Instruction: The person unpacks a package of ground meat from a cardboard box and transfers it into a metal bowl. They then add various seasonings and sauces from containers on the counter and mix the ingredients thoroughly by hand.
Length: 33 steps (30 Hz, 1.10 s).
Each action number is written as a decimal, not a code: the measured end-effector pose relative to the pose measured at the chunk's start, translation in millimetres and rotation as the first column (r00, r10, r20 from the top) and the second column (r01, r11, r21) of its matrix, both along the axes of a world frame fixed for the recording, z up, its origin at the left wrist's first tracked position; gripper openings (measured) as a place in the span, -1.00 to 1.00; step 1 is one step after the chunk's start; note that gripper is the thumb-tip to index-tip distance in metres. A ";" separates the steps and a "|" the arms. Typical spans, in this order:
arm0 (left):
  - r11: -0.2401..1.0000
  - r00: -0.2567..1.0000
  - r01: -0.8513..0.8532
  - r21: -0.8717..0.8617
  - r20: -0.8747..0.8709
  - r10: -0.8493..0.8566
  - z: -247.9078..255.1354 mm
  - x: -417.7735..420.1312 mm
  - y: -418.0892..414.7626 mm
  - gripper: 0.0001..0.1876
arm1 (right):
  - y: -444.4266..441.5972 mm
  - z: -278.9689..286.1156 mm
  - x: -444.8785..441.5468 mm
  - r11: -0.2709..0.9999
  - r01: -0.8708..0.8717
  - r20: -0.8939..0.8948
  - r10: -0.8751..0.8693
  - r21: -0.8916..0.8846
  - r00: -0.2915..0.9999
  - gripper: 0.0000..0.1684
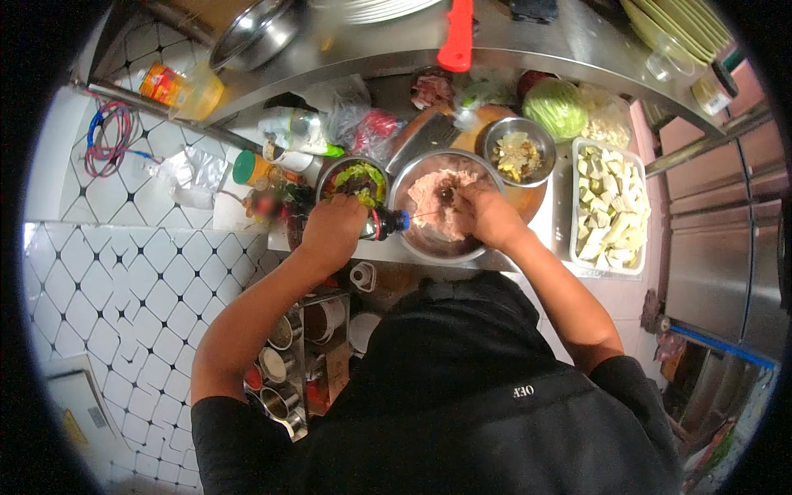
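Note:
My left hand (334, 228) grips a dark bottle (385, 223) with a blue neck, tilted nearly level. A thin dark stream runs from its mouth over a steel mixing bowl (405, 238). Inside lies pale pink minced meat (433, 201) with a dark liquid patch (447, 193). My right hand (489, 213) is at the right part of the meat, its fingertips bent down; whether they hold anything is hidden. Behind my left hand stands a smaller steel bowl (322, 176) with chopped green and red vegetables. Another steel bowl (544, 176), holding chopped seasonings, sits right of the big one.
A cleaver (424, 141) lies on a round wooden board (535, 204) behind the bowls. Farther right are a cabbage (555, 109) and a plastic tub (574, 210) of cut pale vegetable chunks. A steel shelf (346, 65) overhangs the back, with a red handle (456, 37) jutting out.

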<state>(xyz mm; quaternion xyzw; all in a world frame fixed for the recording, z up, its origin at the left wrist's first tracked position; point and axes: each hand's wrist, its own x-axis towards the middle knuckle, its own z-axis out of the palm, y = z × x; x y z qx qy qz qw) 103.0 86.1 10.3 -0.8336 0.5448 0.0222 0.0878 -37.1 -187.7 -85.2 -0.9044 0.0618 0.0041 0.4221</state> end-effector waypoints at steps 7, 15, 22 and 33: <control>0.951 0.959 -0.208 -0.230 -0.240 0.152 -18.9 -11.9 34.4 -0.51 | 16.2 -29.9 43.6 0.908 -0.247 -0.132 0.215 -0.338 0.968 -0.18; 0.597 0.646 -0.713 -0.367 -0.676 0.356 -53.8 -46.5 116.1 -0.28 | 27.9 19.7 72.3 0.934 -0.175 -0.508 -0.008 -0.311 0.861 -0.21; -0.122 0.352 -0.915 -0.384 -0.909 0.223 -119.7 -16.8 201.0 -0.56 | 29.2 -1.7 63.4 0.639 -0.524 -0.377 0.366 -0.563 0.851 -0.32; -0.461 0.464 -0.762 -0.454 -0.880 0.099 -192.2 99.9 233.8 -0.55 | 15.3 -4.2 85.0 0.809 -0.273 -0.396 0.055 -0.521 0.917 -0.23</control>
